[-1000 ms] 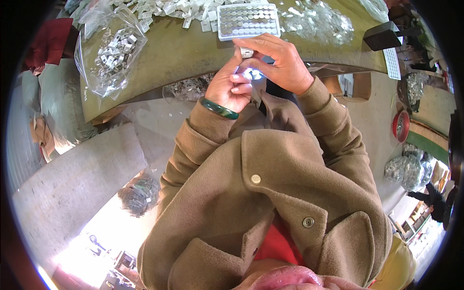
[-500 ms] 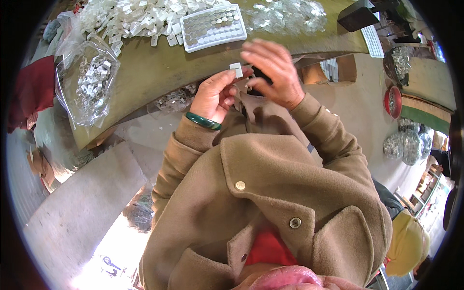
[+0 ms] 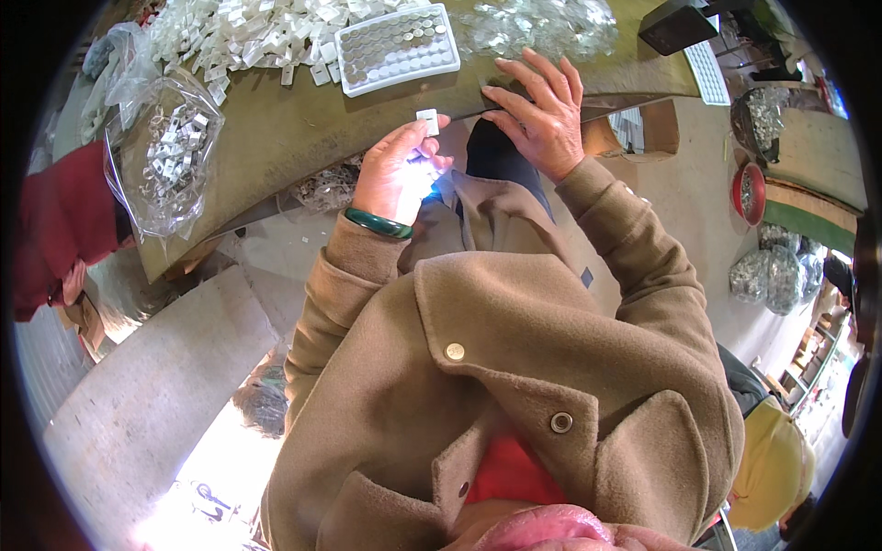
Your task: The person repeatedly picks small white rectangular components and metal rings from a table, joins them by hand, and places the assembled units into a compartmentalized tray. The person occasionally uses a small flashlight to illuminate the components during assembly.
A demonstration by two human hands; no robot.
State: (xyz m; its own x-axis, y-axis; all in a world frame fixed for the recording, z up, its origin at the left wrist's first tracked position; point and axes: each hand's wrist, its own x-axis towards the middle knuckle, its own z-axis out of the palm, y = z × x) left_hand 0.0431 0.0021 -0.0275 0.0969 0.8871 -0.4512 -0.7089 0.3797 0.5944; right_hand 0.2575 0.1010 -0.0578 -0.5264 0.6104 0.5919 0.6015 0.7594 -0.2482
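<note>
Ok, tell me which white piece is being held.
The white piece pinched in the left hand; others lie unheld in the pile or clear bag.

Bright overall. Blue-white glare (image 3: 428, 173) partly washes out the left fingers (image 3: 401, 144) beside the near edge of the tabletop (image 3: 271, 115), which lens distortion bows. Well off its near left corner, an overexposed patch (image 3: 220, 459) burns white. Black vignetting surrounds everything.

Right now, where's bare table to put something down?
Bare table shows between the clear bag and the left hand, below the white pile. A smaller bare patch lies between the right hand and the black box. Crowded: the far side, with the white pile, tray and clear heap.
</note>
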